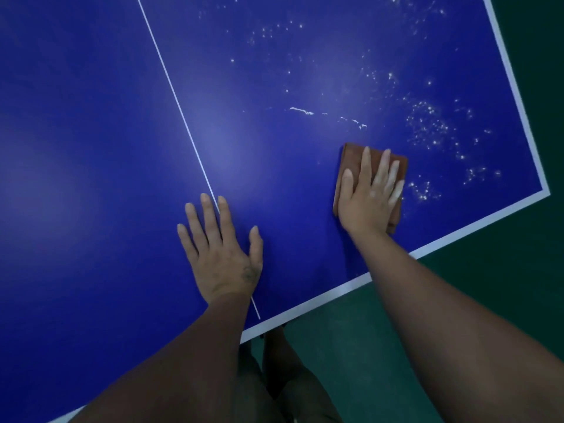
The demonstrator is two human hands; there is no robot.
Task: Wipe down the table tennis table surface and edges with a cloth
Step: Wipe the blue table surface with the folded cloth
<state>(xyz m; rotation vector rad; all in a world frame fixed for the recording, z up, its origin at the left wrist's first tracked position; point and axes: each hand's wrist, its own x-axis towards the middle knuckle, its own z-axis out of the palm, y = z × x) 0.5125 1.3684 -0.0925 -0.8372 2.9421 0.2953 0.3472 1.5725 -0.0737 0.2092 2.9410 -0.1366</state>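
A blue table tennis table (91,148) fills the view, with a thin white centre line (174,93) and white edge stripes. A folded brown cloth (351,160) lies flat on the right half near the table's near edge. My right hand (370,196) presses on it with straight fingers spread. My left hand (221,248) rests flat on the bare surface over the centre line, fingers straight. White droplets and specks (427,117) are scattered over the right half beyond and to the right of the cloth.
The table's near edge stripe (457,233) runs diagonally, meeting the side stripe at a corner (546,190) on the right. Dark green floor (503,285) lies beyond both edges. My legs show below the table edge.
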